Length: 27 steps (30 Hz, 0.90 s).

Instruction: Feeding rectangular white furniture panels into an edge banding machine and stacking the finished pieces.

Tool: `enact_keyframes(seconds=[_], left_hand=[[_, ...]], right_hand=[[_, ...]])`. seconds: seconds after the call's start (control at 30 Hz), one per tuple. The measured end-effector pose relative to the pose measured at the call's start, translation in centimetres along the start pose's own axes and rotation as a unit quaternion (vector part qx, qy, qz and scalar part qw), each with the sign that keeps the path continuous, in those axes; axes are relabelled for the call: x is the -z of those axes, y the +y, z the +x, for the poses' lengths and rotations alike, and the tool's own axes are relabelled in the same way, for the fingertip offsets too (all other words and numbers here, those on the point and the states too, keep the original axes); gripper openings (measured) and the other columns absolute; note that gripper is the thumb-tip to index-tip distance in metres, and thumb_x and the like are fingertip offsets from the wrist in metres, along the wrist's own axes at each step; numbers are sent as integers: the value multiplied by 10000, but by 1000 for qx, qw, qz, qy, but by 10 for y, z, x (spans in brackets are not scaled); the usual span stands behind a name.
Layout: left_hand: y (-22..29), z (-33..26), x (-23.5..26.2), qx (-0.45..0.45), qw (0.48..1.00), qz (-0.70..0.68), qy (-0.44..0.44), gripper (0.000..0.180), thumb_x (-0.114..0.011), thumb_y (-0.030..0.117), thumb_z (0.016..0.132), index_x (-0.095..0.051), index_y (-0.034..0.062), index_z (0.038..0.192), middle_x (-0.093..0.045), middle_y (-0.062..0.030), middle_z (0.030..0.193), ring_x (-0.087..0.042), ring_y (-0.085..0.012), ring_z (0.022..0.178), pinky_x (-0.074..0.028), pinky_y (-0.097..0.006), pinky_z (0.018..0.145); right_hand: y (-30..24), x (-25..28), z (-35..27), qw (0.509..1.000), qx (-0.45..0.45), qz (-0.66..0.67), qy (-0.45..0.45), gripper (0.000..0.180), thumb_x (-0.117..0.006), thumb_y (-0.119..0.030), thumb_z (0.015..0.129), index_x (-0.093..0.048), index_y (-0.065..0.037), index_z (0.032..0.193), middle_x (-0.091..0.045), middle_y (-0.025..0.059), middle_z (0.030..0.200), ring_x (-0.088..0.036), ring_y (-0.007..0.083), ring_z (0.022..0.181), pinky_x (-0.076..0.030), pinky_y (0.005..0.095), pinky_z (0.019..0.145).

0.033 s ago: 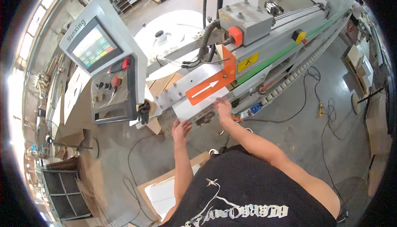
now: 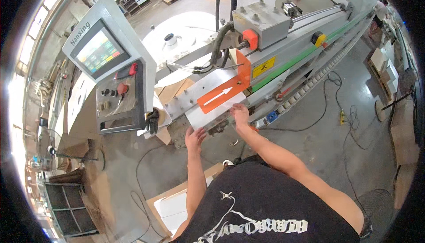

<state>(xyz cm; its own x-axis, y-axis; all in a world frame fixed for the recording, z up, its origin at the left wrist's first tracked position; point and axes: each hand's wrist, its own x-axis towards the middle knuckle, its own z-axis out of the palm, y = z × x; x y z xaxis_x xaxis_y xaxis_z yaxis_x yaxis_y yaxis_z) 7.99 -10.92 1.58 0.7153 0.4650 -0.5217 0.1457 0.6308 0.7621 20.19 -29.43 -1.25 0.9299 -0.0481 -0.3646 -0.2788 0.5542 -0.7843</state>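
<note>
A white rectangular panel (image 2: 201,120) lies on the machine's front ledge, its far part under an orange guard (image 2: 212,100) with a white arrow. My left hand (image 2: 195,139) is at the panel's near left corner, fingers bent against its edge. On the near right corner, my right hand (image 2: 240,113) has its fingertips over the edge with the thumb below. Both hands appear to grip the panel; their undersides are hidden. The edge-processing machine (image 2: 305,48) runs away to the far right, with a green strip along its side.
A control box (image 2: 108,57) with a lit screen and buttons stands at left, a black glove (image 2: 152,121) beside it. White panels on cardboard (image 2: 170,212) lie below my left arm. Cables (image 2: 325,105) cross the floor at right. A stand fan (image 2: 73,155) is at far left.
The view has shifted very slightly. Both hands and the panel keep the same places relative to the machine.
</note>
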Motion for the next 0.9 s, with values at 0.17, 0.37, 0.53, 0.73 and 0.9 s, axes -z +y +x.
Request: enact_keyframes(seconds=[0.17, 0.37, 0.53, 0.73, 0.9], left_hand=[[-15, -1, -54, -14, 996, 66, -52, 607, -549, 46, 900, -247, 11, 1425, -584, -209, 1161, -631, -291, 986, -545, -345, 719], [-11, -22, -63, -9, 994, 62, -89, 579, -576, 91, 902, -298, 29, 1406, -589, -183, 1174, -624, -278, 997, -521, -380, 777], [0, -38, 16, -77, 992, 91, -43, 488, -622, 180, 892, -440, 37, 1321, -652, -142, 1031, -648, -219, 873, -523, -345, 726], [-39, -103, 242, -260, 757, 358, 481, 359, -679, 226, 780, -616, 31, 1076, -655, -90, 721, -630, -218, 654, -500, -334, 637], [-78, -217, 344, 127, 565, 348, 737, 721, -721, 421, 735, -421, 137, 1326, -317, -206, 1422, -270, -375, 1326, -309, -604, 973]], right_hand=[[-31, 26, 25, 998, 44, 18, 27, 278, -488, 42, 762, -564, 0, 1026, -602, 65, 887, -579, 169, 795, -469, 281, 710], [-54, 38, 14, 994, 24, -85, -57, 300, -516, -25, 777, -562, -40, 1073, -605, 80, 1022, -592, 195, 954, -462, 308, 790], [-60, 68, -24, 985, -84, -92, -123, 392, -529, -58, 827, -456, -5, 1208, -599, 179, 1126, -605, 274, 1001, -499, 388, 862], [-3, 113, -58, 923, -282, -193, -176, 279, -518, -104, 868, -511, -9, 1130, -634, 147, 1033, -625, 258, 920, -498, 387, 809], [9, 69, -75, 853, -310, -319, -271, 248, -492, -89, 883, -517, -18, 1119, -638, 127, 1001, -635, 243, 878, -512, 366, 762]])
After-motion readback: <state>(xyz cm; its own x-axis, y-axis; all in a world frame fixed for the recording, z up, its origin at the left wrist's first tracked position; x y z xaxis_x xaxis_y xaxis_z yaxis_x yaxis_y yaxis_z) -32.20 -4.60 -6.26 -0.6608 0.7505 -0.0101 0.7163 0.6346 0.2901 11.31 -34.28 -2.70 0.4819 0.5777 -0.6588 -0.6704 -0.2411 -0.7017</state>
